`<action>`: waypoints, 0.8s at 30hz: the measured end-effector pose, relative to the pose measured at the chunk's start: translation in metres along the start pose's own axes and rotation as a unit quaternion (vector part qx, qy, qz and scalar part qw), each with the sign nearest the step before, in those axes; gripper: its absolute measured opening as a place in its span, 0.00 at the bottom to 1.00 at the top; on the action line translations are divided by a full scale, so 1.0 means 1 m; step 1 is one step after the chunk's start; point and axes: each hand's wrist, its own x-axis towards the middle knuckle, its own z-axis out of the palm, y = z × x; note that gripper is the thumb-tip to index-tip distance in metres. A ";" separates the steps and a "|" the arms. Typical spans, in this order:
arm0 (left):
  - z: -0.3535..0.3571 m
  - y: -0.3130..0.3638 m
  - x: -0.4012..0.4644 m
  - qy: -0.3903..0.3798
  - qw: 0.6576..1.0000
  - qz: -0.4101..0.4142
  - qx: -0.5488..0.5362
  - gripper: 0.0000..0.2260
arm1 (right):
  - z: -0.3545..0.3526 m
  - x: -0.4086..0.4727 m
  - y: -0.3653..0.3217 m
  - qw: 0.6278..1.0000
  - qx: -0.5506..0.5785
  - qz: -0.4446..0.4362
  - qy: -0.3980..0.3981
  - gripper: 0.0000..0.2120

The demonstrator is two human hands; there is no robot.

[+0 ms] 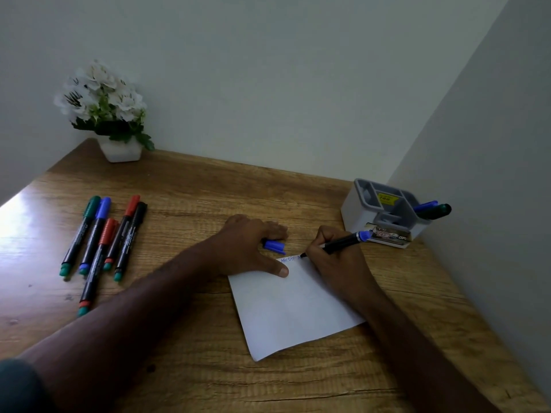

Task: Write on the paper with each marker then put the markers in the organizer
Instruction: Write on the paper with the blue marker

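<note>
While pinched in the curled fingers of the right hand point(337, 257), marker point(337, 243) angled low across the far right corner of the paper point(295, 308): long axis running from tip at lower left to blue end at upper right, tip down on the sheet beside a short row of blue letters point(288, 259), blue end aimed at the organizer point(384, 213). Left hand point(247, 248) spread flat and relaxed on the table point(193, 204), thumb pressing the paper's far left corner, fingers stretched toward the back wall. Just under those fingers, loose blue cap point(273, 245) lying on the wood, close to the paper's far edge. Paper white, turned slightly, near corner pointing toward the viewer. Organizer grey and white, in the far right corner by the wall, with two markers point(432, 208) standing in its right compartment, one blue-capped, one green-capped, both leaning right. Well apart on the left, five capped markers point(101, 242) lying roughly side by side, long axes running near to far, caps at the far ends: green, blue, red, red, black. In the far left corner, white pot of white flowers point(104, 114).
</note>
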 end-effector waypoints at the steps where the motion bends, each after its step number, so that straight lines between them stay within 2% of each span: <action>1: 0.000 0.000 0.000 0.000 1.000 0.000 -0.001 0.36 | 0.000 0.000 0.000 1.000 0.001 0.002 0.002 0.14; 17: 0.000 0.001 -0.001 -0.001 1.000 0.001 -0.006 0.36 | -0.001 0.001 0.001 1.000 -0.005 -0.011 0.009 0.18; 24: 0.001 -0.003 0.001 -0.002 1.000 0.002 -0.005 0.36 | -0.003 0.001 0.005 1.000 0.006 -0.005 0.030 0.14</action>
